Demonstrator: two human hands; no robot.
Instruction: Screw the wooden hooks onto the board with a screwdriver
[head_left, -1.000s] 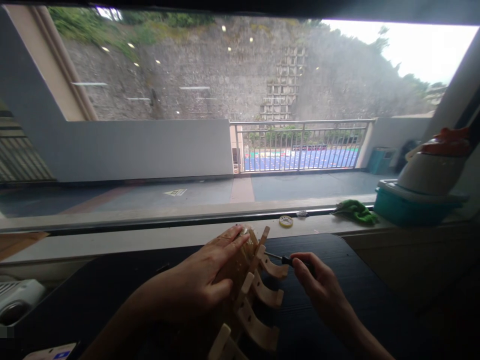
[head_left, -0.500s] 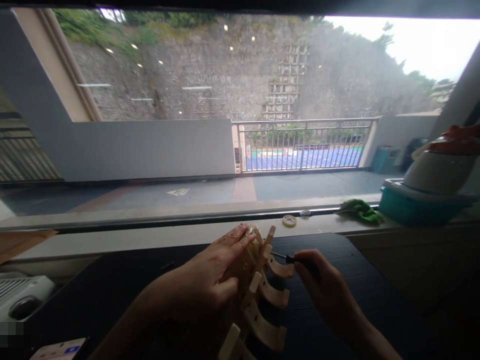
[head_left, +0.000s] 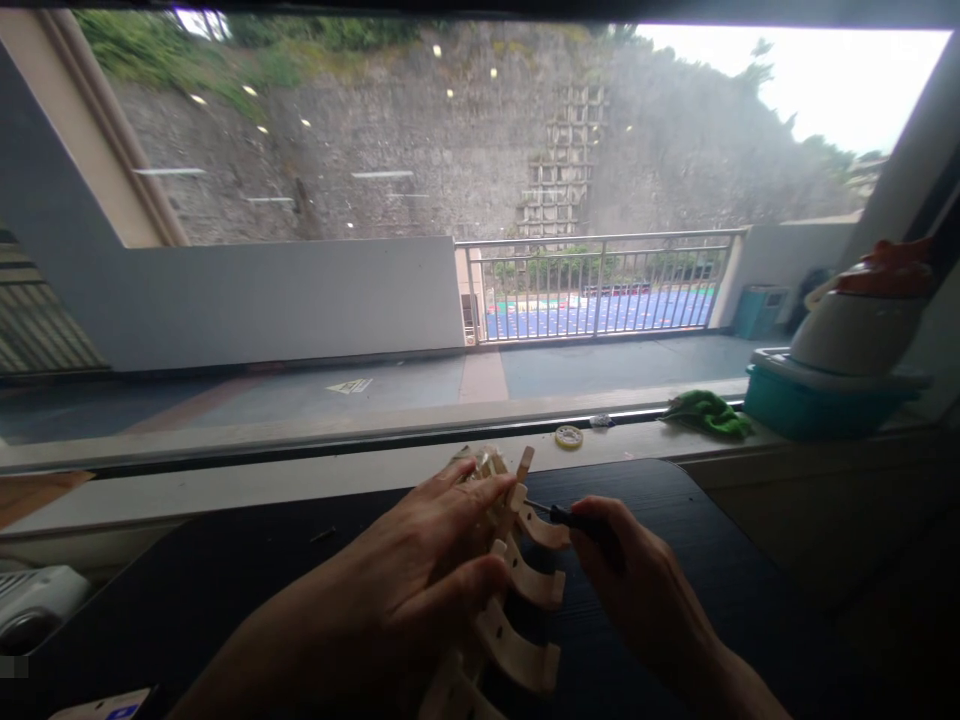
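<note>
My landmark is the wooden frame (head_left: 517, 645), lying on the dark table (head_left: 675, 620) right in front of me, its curved pieces in a row running away from me. My left hand (head_left: 409, 565) is laid over it from the left, fingers stretched out and thumb spread from them, touching the wood. My right hand (head_left: 630, 565), to the right of the frame, is closed around the black handle of a screwdriver (head_left: 581, 522); the shaft points left to the frame's far curved piece, though I cannot tell whether the tip sits in a hole. Well left of the frame, a card (head_left: 105, 704) lies at the near edge of view and a white appliance (head_left: 41, 605) stands farther off. Beyond the frame runs the pale windowsill (head_left: 360, 470), with a tape roll (head_left: 568, 437) just past the frame's far end, then, farther right of it, a green cloth (head_left: 709, 413) and a teal box (head_left: 825, 400). Farthest beyond the frame, through the glass, are a metal railing (head_left: 600, 240) and a grey rock face (head_left: 420, 130).
</note>
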